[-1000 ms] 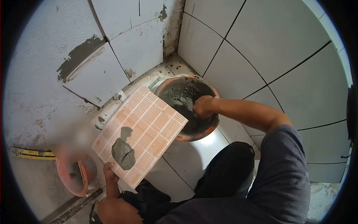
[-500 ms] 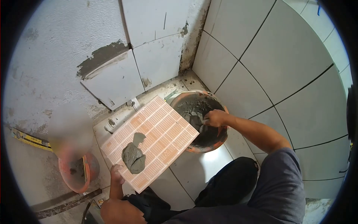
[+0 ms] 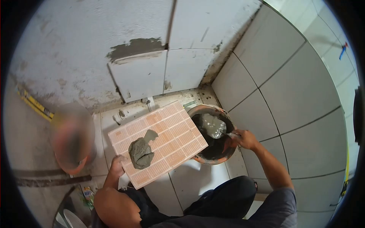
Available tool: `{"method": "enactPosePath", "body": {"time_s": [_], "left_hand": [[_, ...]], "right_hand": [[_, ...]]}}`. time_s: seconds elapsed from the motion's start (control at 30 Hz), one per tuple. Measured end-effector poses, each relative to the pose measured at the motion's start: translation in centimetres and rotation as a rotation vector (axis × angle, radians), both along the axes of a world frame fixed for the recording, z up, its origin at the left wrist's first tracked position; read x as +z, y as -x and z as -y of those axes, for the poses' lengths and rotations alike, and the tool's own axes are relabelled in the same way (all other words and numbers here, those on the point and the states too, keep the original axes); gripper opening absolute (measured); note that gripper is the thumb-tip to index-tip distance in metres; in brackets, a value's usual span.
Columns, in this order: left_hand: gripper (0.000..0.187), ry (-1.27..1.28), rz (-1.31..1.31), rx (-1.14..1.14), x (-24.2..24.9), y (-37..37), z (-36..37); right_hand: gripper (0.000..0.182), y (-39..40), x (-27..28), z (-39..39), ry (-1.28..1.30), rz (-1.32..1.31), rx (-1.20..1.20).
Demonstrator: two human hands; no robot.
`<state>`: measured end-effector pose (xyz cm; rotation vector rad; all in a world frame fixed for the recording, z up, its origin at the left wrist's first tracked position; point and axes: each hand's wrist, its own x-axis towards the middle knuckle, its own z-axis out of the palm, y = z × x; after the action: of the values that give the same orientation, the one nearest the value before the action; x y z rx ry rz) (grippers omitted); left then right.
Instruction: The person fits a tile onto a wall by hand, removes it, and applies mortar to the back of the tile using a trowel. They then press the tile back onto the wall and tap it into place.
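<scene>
My left hand (image 3: 117, 165) grips the lower left edge of a tile (image 3: 178, 129), whose ribbed orange back faces up. A lump of grey mortar (image 3: 140, 152) sits on the left half of that back, with a smaller smear beside it. Over the bucket (image 3: 227, 161), my right hand (image 3: 245, 139) is closed around the handle of a trowel (image 3: 224, 133). A wet, shiny heap of mortar (image 3: 211, 123) rests on the trowel, covering most of its blade. The tile's right corner overlaps the bucket's left rim.
A second bucket (image 3: 70, 167), partly blurred, stands at the left near a yellow spirit level (image 3: 34, 102). White tiles (image 3: 140, 76) cover the lower wall, with a mortar patch (image 3: 137, 49) above one. Large tiles (image 3: 292, 87) line the right wall. A pipe stub (image 3: 121, 114) sticks out near the floor.
My right hand has drawn back to the right, and the trowel has come up out of the bucket loaded with mortar. The tile stays in my left hand; the camera view has shifted.
</scene>
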<state>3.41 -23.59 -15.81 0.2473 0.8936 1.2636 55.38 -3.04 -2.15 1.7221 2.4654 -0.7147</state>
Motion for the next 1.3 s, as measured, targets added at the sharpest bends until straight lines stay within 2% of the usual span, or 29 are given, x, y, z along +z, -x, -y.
{"method": "enactPosePath", "body": {"time_s": [0.03,0.1,0.17,0.23,0.27,0.37,0.53,0.63,0.7,0.97,1.07,1.13,1.2,1.3], "left_hand": [[0.051,0.002,0.01,0.032,-0.1,-0.1,0.0],[0.051,-0.009,-0.038,0.022,0.0,-0.3,-0.1],[0.05,0.048,-0.077,0.028,0.4,-0.6,0.0],[0.043,0.04,-0.096,0.015,-0.7,-0.1,0.3],[0.04,0.04,-0.083,0.028,-0.3,-0.2,0.2],[0.035,0.019,-0.05,0.035,0.7,-0.6,-0.2],[0.035,-0.025,-0.066,0.013,1.0,-0.6,-0.3],[0.034,-0.056,-0.014,0.015,0.8,-0.8,-0.5],[0.032,-0.06,-0.117,-0.011,1.0,-0.5,-0.4],[0.03,-0.045,-0.112,0.046,1.3,-1.0,-0.5],[0.03,-0.025,-0.068,0.023,1.2,-1.1,-0.5],[0.031,-0.011,-0.025,-0.003,2.0,-1.1,-0.8],[0.033,0.027,-0.114,-0.008,2.9,-1.2,-0.5],[0.032,-0.037,-0.109,0.036,1.0,-1.3,-0.4]], "right_hand": [[0.037,-0.5,0.4,0.3,0.002,0.01,0.032],[0.033,-1.0,1.5,0.7,-0.044,-0.07,-0.027],[0.03,0.4,4.0,1.2,0.022,-0.103,-0.115],[0.03,2.4,5.5,1.8,-0.028,-0.147,-0.005],[0.031,3.2,6.1,1.8,-0.11,-0.188,0.051],[0.032,7.6,7.2,2.5,-0.144,-0.189,0.178],[0.033,14.7,5.2,3.8,-0.261,-0.263,0.329],[0.034,17.1,3.5,4.3,-0.391,-0.162,0.393],[0.034,18.1,3.0,4.5,-0.534,-0.222,0.528],[0.037,18.7,5.1,5.2,-0.511,-0.211,0.572],[0.037,19.1,4.8,5.5,-0.51,-0.204,0.485],[0.04,19.5,3.7,4.8,-0.493,-0.186,0.657],[0.04,19.2,3.3,5.4,-0.45,-0.155,0.701],[0.042,18.4,3.7,5.6,-0.395,-0.135,0.742]]}}
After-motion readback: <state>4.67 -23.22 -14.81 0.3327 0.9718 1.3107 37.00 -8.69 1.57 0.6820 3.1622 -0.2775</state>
